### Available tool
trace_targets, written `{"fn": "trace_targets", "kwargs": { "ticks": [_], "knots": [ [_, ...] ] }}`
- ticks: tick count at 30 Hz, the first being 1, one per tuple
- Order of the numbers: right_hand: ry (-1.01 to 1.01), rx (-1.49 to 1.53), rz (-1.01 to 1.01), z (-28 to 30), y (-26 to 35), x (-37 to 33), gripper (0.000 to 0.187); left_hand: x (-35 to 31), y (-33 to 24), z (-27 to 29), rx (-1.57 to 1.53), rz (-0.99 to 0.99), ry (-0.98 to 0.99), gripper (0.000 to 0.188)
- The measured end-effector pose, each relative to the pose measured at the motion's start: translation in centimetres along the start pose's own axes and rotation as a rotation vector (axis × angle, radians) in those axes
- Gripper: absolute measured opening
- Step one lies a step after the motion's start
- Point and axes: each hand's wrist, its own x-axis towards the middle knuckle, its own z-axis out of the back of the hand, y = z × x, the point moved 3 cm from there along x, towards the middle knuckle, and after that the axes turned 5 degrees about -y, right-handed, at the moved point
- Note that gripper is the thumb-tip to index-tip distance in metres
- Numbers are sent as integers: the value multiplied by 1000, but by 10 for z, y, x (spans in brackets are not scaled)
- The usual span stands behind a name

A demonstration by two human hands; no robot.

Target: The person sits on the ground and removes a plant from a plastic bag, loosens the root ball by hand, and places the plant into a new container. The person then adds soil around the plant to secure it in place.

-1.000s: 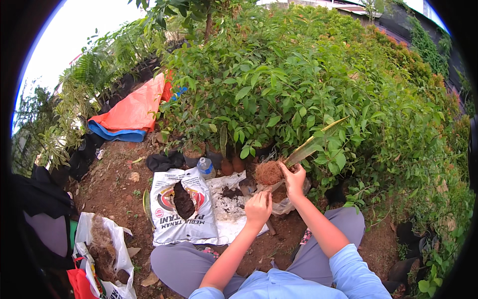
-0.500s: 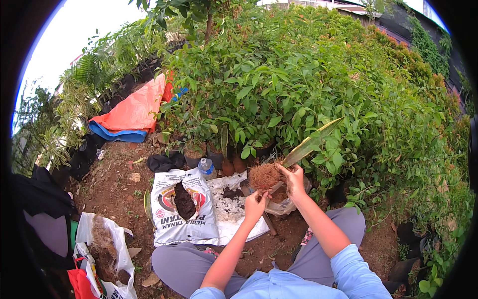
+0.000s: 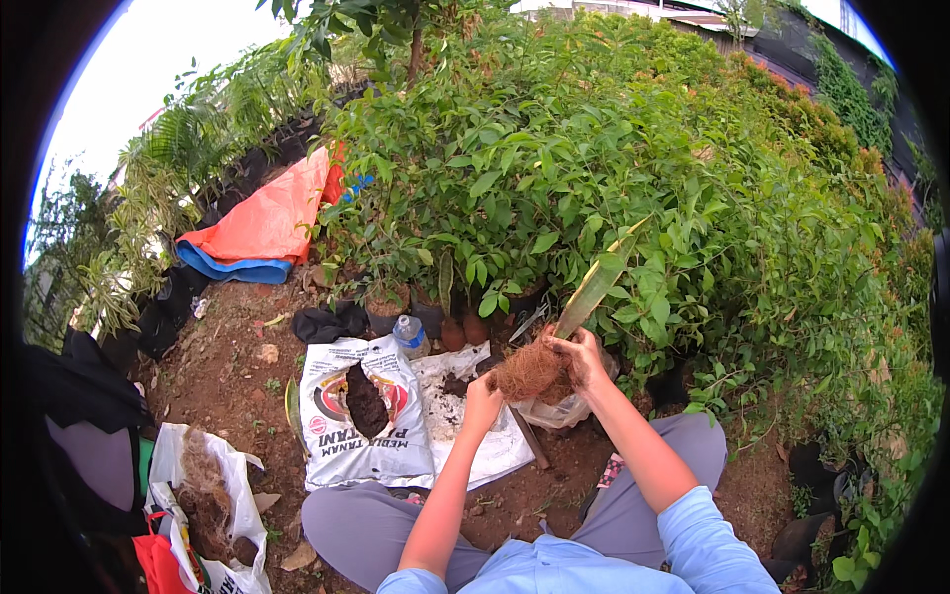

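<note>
Your blue top (image 3: 554,572) is cut off by the lower edge, above two grey-trousered legs (image 3: 341,530) that your forearms partly cover. At lower left, one white bag (image 3: 240,505) with brown fibre in it and one red bag (image 3: 161,564) also run out of view.

Your left hand (image 3: 483,404) is curled up against the left side of the root ball (image 3: 532,373); its fingertips are hard to make out, so I cannot tell whether it pinches any fibres. Your right hand (image 3: 584,358) grasps the one plant (image 3: 594,287) at its leaf base; a single long, yellow-edged leaf shows, leaning up to the right. The roots are above one clear plastic bag (image 3: 576,408), hiding most of its inside.

To the left lies one white sack (image 3: 401,450), dark soil (image 3: 367,401) visible through one opening, and it overlaps a white sheet (image 3: 500,455). One stick (image 3: 532,444) lies on the sheet's right side.

Beyond stand one bottle (image 3: 410,335), its lower part hidden by the sack, and two rounded brown pots (image 3: 452,335). Behind, the shrubs (image 3: 554,188) are too dense to count; farther left is one orange tarp (image 3: 257,218), its blue underside partly showing
</note>
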Motion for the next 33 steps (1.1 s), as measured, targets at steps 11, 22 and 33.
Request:
{"fn": "trace_targets", "kwargs": {
  "ticks": [11, 22, 33],
  "knots": [
    [198, -284, 59, -2, -1, 9, 22, 17, -7, 3, -519, 259, 44, 30],
    [-109, -711, 346, 8, -18, 16, 22, 21, -21, 14, -130, 178, 119, 25],
    [-198, -775, 397, 9, -13, 14, 26, 21, -7, 15, -257, 340, 97, 24]
  ]
}}
